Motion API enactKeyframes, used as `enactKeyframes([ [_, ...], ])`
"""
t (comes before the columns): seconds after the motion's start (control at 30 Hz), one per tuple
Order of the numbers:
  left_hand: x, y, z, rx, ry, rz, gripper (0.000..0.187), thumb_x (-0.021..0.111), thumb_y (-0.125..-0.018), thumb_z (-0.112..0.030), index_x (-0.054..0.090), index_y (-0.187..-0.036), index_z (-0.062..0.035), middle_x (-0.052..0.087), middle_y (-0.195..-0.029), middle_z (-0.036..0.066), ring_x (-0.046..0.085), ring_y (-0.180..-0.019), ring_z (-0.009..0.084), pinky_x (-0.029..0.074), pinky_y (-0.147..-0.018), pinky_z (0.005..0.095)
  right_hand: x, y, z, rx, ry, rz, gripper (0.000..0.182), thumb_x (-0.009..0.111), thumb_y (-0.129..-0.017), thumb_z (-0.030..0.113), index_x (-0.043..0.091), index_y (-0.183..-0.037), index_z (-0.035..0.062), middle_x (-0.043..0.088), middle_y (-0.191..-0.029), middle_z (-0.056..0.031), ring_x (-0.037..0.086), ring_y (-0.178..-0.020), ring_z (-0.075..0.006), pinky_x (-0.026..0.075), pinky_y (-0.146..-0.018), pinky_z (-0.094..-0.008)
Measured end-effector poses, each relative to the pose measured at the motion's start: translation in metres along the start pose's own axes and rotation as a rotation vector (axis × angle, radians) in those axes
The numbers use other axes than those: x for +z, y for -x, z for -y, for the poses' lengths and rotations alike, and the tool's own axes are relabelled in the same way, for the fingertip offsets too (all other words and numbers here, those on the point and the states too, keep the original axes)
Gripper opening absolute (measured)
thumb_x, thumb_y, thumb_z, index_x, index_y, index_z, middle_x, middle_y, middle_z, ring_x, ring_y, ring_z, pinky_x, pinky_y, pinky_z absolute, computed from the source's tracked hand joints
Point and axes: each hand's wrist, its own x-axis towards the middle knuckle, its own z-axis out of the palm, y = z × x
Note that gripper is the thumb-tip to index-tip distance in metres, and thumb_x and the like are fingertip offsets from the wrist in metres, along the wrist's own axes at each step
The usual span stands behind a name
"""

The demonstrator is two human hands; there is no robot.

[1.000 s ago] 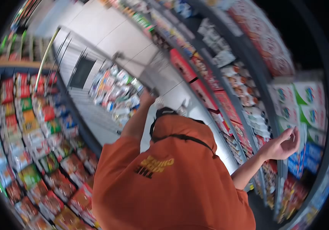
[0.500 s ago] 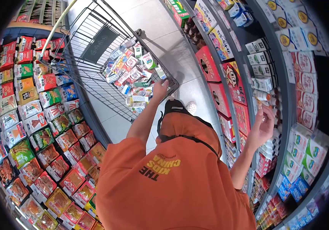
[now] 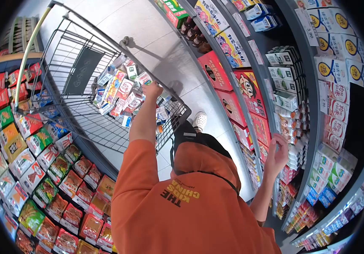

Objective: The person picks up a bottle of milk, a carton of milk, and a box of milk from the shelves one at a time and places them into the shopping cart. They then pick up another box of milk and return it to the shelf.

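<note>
My left hand [image 3: 152,90] reaches over the side of a wire shopping cart [image 3: 74,44], at the edge of a pile of small drink cartons and packs [image 3: 114,89]. Its fingers are closed against the pile, and I cannot make out what is between them. A white carton with green and red print [image 3: 143,78] lies at the fingertips. My right hand [image 3: 277,152] hangs in front of the shelf on the right, fingers loosely bent and apart, holding nothing. Small bottles [image 3: 296,133] stand on the shelf behind it.
Red gift boxes [image 3: 214,71] and stacked cartons [image 3: 284,74] fill the right shelf [image 3: 249,44]. A display of packaged snacks [image 3: 69,184] lines the left. Pale floor tiles [image 3: 160,42] run between. My white shoe [image 3: 199,120] is beside the cart's near corner.
My left hand has moved left and further in over the cart's pile. My right hand has dropped lower and left, away from the shelf. The cart appears further left in view.
</note>
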Motion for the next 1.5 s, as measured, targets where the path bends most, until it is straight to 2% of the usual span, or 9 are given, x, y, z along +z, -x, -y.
enactKeyframes([
  [0.13,0.024,-0.060,0.033,0.112,-0.066,0.102,0.083,0.073,-0.071,-0.045,0.039,-0.144,-0.0282,0.019,-0.148,0.039,0.024,-0.136,0.0515,0.027,-0.111,0.0509,-0.002,0.006,-0.007,0.054,0.009,0.019,0.013,0.060,-0.092,0.007,0.062,-0.100,-0.0038,0.064,-0.106,-0.0147,0.061,-0.100,-0.0229,0.046,-0.092,-0.0327],
  [0.27,0.009,-0.036,0.018,0.033,-0.051,0.090,0.080,0.076,-0.067,-0.046,0.045,-0.138,-0.0253,0.047,-0.136,0.031,0.036,-0.130,0.0515,0.034,-0.105,0.0514,-0.003,0.007,-0.006,0.094,0.082,0.038,0.015,0.061,-0.091,0.009,0.063,-0.100,-0.0037,0.064,-0.106,-0.0155,0.061,-0.101,-0.0252,0.046,-0.092,-0.0345],
  [0.4,-0.012,0.018,0.004,0.040,0.009,-0.295,0.069,0.075,-0.073,-0.048,0.049,-0.131,-0.0198,0.065,-0.113,0.021,0.058,-0.108,0.0442,0.043,-0.097,0.0466,-0.002,0.006,-0.007,0.079,0.107,0.046,0.013,0.063,-0.088,0.007,0.064,-0.097,-0.0028,0.066,-0.103,-0.0165,0.062,-0.100,-0.0288,0.046,-0.092,-0.0367],
  [0.47,0.007,0.009,0.037,0.309,0.195,-0.528,0.060,0.069,-0.080,-0.047,0.051,-0.130,-0.0186,0.067,-0.108,0.021,0.062,-0.101,0.0428,0.046,-0.092,0.0457,-0.002,0.005,-0.008,0.087,0.079,0.037,0.014,0.066,-0.085,0.006,0.065,-0.097,-0.0028,0.067,-0.102,-0.0167,0.063,-0.100,-0.0299,0.047,-0.091,-0.0371],
  [0.57,-0.031,0.092,0.020,0.261,0.518,-0.580,0.040,0.059,-0.094,-0.038,0.055,-0.124,-0.0131,0.068,-0.099,0.022,0.065,-0.087,0.0422,0.049,-0.082,0.0457,0.000,0.002,-0.014,0.006,0.034,0.065,0.015,0.067,-0.084,0.005,0.066,-0.097,-0.0020,0.067,-0.102,-0.0162,0.064,-0.099,-0.0301,0.048,-0.089,-0.0377],
  [0.77,-0.041,0.214,0.012,0.553,0.264,-0.565,0.028,0.058,-0.095,-0.015,0.057,-0.122,-0.0051,0.065,-0.106,0.019,0.059,-0.101,0.0361,0.045,-0.087,0.0432,0.015,0.000,-0.023,-0.039,-0.260,0.246,0.021,0.071,-0.083,0.008,0.065,-0.102,-0.0002,0.067,-0.103,-0.0140,0.065,-0.096,-0.0249,0.051,-0.083,-0.0328],
  [0.97,-0.054,0.416,-0.129,1.102,0.352,-0.368,0.056,0.070,-0.080,-0.006,0.055,-0.133,-0.0151,0.050,-0.121,0.020,0.053,-0.105,0.0351,0.045,-0.089,0.0416,0.010,0.006,-0.021,0.151,-0.738,0.572,0.038,0.073,-0.087,0.018,0.059,-0.116,-0.0026,0.066,-0.104,-0.0091,0.063,-0.095,-0.0146,0.050,-0.085,-0.0273],
  [1.2,0.000,0.496,-0.202,1.513,0.313,-0.379,0.095,0.087,-0.064,-0.014,0.034,-0.141,0.0032,0.057,-0.120,0.018,0.058,-0.108,0.0327,0.049,-0.089,0.0429,-0.088,0.028,-0.071,0.424,-1.099,0.452,0.032,0.072,-0.086,0.009,0.061,-0.113,-0.0047,0.068,-0.106,-0.0086,0.063,-0.096,-0.0129,0.050,-0.085,-0.0285],
  [1.5,0.052,0.559,-0.245,1.710,0.285,-0.300,0.076,0.086,-0.062,-0.012,0.051,-0.128,0.0023,0.060,-0.124,0.020,0.063,-0.109,0.0337,0.053,-0.090,0.0375,-0.163,0.065,-0.131,0.312,-1.462,0.352,0.043,0.072,-0.084,0.003,0.056,-0.123,-0.0037,0.066,-0.114,-0.0094,0.063,-0.103,-0.0159,0.049,-0.092,-0.0310],
])
